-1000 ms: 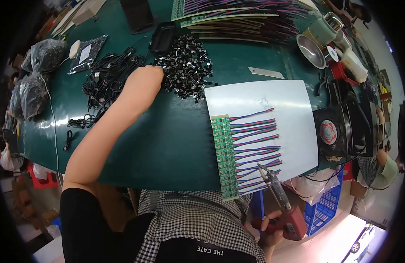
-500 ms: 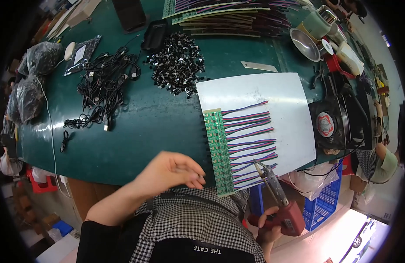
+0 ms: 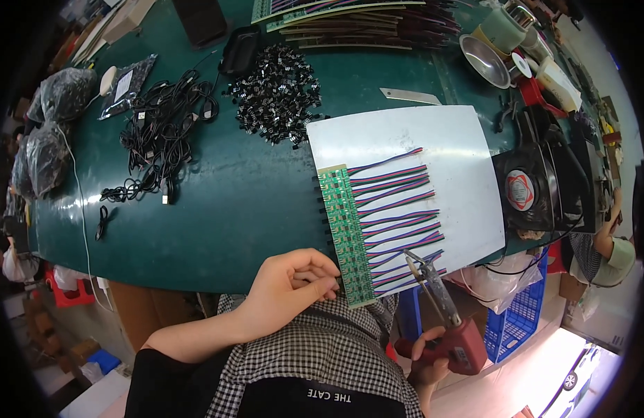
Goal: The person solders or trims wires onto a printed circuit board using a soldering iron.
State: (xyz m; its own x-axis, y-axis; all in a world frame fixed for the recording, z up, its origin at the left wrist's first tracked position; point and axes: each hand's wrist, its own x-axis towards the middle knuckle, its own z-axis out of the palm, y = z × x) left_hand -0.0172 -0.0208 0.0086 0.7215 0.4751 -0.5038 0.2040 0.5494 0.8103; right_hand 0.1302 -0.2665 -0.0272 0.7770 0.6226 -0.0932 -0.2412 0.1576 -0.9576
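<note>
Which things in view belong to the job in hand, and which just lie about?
Seemingly in the job:
- red soldering gun, held in the right hand
- long green circuit board with multicoloured wires
- white rectangular sheet
- heap of small black components

Apparently lying about:
- flat silver blade
- tangled black cables
- round metal bowl

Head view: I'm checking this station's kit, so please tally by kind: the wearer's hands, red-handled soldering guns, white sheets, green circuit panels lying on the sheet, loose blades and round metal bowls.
Hands: 2 (left hand, right hand)
Soldering gun: 1
White sheet: 1
Green circuit panel: 1
Loose blade: 1
Metal bowl: 1
Total: 7
</note>
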